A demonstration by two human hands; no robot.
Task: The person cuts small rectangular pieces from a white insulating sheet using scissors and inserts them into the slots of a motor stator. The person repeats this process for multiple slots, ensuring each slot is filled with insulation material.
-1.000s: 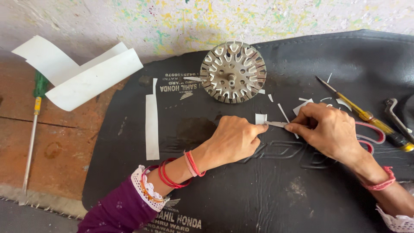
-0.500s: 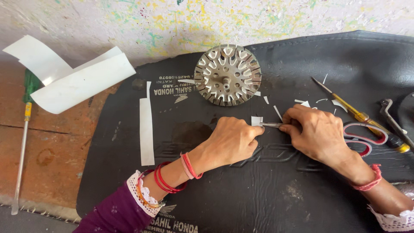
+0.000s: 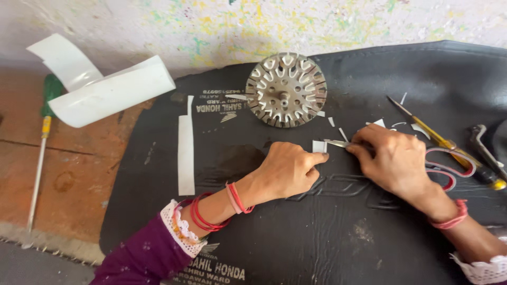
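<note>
A: What is being worked on?

B: A small white paper piece (image 3: 319,146), roughly square and flat, lying on the black mat (image 3: 338,232) just below the round metal disc (image 3: 285,89). The left hand (image 3: 288,170) is curled, its fingertips pinching the paper's left edge. The right hand (image 3: 393,158) is closed around scissors (image 3: 338,143), whose thin metal blades meet the paper's right edge.

A: Anything hard to make out?

B: The right hand hides most of the scissors; only the blade tips and reddish handle loops (image 3: 446,169) show. I cannot tell whether the blades are parted. The right forearm runs out of the frame at the lower corner.

A: And the materials around?

B: The mat is dark, rubbery and creased, with white lettering. The disc is grey metal, ringed with slots around a centre hub. A long white paper strip (image 3: 185,150) lies flat on the mat to the left, with small white scraps (image 3: 378,123) near the disc. A curled white sheet (image 3: 108,95) and a green-handled screwdriver (image 3: 41,153) rest on the reddish tabletop (image 3: 79,174); a yellow-handled screwdriver (image 3: 446,142) lies at right.
</note>
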